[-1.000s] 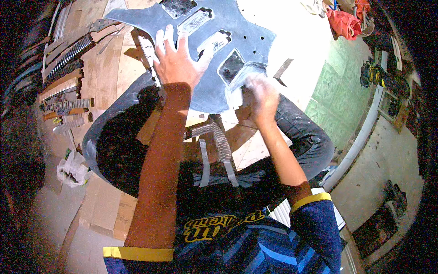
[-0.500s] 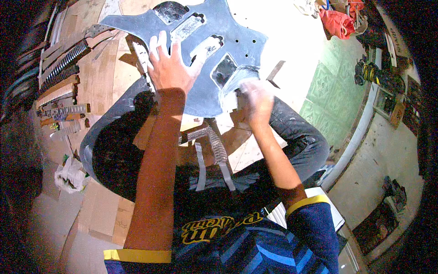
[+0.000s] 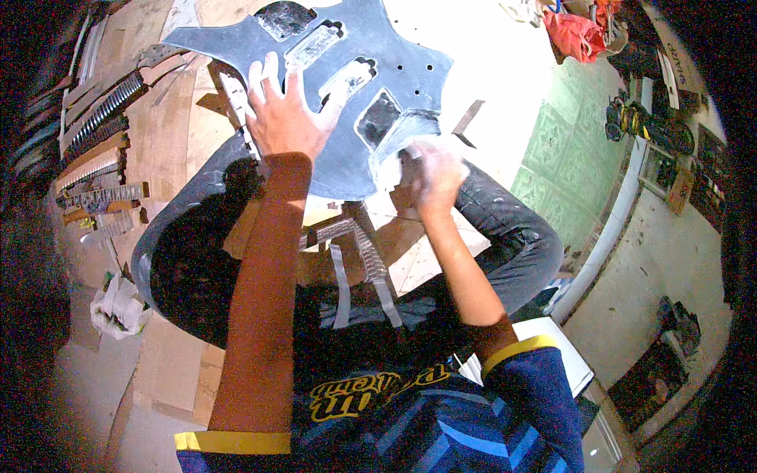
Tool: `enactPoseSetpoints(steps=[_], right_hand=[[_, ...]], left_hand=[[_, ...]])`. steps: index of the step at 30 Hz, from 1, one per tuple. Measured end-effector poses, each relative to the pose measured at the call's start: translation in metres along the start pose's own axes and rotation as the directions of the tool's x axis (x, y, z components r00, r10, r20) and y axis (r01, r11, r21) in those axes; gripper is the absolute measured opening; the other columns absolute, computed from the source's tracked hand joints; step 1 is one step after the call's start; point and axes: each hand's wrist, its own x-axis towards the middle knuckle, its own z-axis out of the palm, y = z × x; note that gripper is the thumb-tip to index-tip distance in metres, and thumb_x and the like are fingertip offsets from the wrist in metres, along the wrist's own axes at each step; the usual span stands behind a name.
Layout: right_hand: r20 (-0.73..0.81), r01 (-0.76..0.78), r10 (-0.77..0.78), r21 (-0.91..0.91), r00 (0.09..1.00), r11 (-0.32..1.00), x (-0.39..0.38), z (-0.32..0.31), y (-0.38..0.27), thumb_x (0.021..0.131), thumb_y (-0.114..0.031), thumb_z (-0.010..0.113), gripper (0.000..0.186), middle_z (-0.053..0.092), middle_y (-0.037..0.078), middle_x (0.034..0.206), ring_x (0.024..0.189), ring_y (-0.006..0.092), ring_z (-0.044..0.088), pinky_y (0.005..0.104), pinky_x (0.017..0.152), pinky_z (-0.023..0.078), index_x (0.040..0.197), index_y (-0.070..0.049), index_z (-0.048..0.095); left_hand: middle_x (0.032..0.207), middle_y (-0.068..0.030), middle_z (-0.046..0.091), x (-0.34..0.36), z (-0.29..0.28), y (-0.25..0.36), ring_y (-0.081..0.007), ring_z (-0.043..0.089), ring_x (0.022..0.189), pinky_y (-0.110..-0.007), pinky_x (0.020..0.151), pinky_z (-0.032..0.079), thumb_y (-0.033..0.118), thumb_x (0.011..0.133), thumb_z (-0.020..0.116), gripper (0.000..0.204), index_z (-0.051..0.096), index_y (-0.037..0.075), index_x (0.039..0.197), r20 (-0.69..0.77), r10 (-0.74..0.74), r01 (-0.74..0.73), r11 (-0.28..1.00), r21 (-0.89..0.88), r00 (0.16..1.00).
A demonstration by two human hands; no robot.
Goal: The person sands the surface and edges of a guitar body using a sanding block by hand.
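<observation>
While the left grip (image 3: 285,126) splays over the dusty bluish guitar body (image 3: 390,85), the blurred right grip (image 3: 436,175) is unclear.

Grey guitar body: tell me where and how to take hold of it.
On the grey guitar body, the tapered horn at upper left looks best, gripped from the left: it juts out narrow, beyond the left hand, which lies spread on the broad face.

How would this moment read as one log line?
left hand: spread open on grey guitar body | right hand: blurred, at body's near right edge, grip unclear | around: fretted neck left, red bundle upper right
</observation>
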Motion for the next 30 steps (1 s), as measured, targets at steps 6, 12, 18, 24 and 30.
enactPoseSetpoints(steps=[6,12,18,24,30], right_hand=[[-0.385,0.256,-0.207,0.081,0.899,0.963,-0.029,0.026,0.002,0.076,-0.006,0.063,0.033,0.067,0.009,0.1,0.096,0.0338,0.061,0.0508,0.083,0.044,0.108,-0.013,0.066],[-0.312,0.199,-0.149,0.133,0.938,0.971,-0.027,0.028,0.002,0.07,-0.002,0.065,0.054,0.065,0.005,0.116,0.107,0.0296,0.056,0.0447,0.093,0.042,0.121,-0.019,0.066],[-0.033,-0.126,0.124,-0.048,0.992,0.991,-0.008,0.005,-0.004,0.078,-0.007,0.063,0.037,0.066,0.012,0.111,0.102,0.0318,0.059,0.0512,0.085,0.042,0.115,-0.013,0.064],[-0.582,0.075,0.03,0.156,0.813,0.985,-0.002,0.019,0.014,0.079,-0.01,0.062,0.018,0.067,0.011,0.092,0.083,0.0344,0.062,0.0519,0.07,0.046,0.097,-0.015,0.067],[-0.403,-0.052,0.134,0.207,0.905,0.977,-0.005,0.012,0.02,0.086,-0.015,0.057,0.023,0.065,0.012,0.095,0.093,0.0346,0.061,0.0499,0.078,0.044,0.107,-0.015,0.066]], left_hand=[[0.148,-0.0153,0.042,0.001,0.001,0.002,-0.0392,0.032,0.139,-0.057,0.111,0.03,0.056,0.079,0.07,0.069,0.058,0.011,0.129,-0.021,0.022,-0.022,1.0,-0.006,1.0],[0.149,-0.0136,0.041,0.002,0.002,0.005,-0.036,0.028,0.142,-0.056,0.115,0.023,0.059,0.078,0.068,0.069,0.063,0.01,0.126,-0.017,-0.009,0.009,0.999,-0.04,1.0],[0.15,-0.0134,0.041,0.002,0.005,0.002,-0.0362,0.03,0.141,-0.056,0.114,0.024,0.061,0.078,0.068,0.071,0.062,0.009,0.126,-0.041,0.003,-0.004,1.0,-0.029,0.999],[0.149,-0.0136,0.043,0.001,0.006,0.005,-0.0364,0.031,0.141,-0.057,0.113,0.026,0.059,0.078,0.069,0.07,0.062,0.009,0.126,-0.038,0.022,-0.023,0.999,-0.023,0.999],[0.146,-0.0183,0.044,-0.002,0.001,0.005,-0.0406,0.034,0.139,-0.058,0.109,0.033,0.052,0.078,0.073,0.066,0.059,0.012,0.129,-0.043,0.004,-0.005,1.0,-0.018,0.999]])
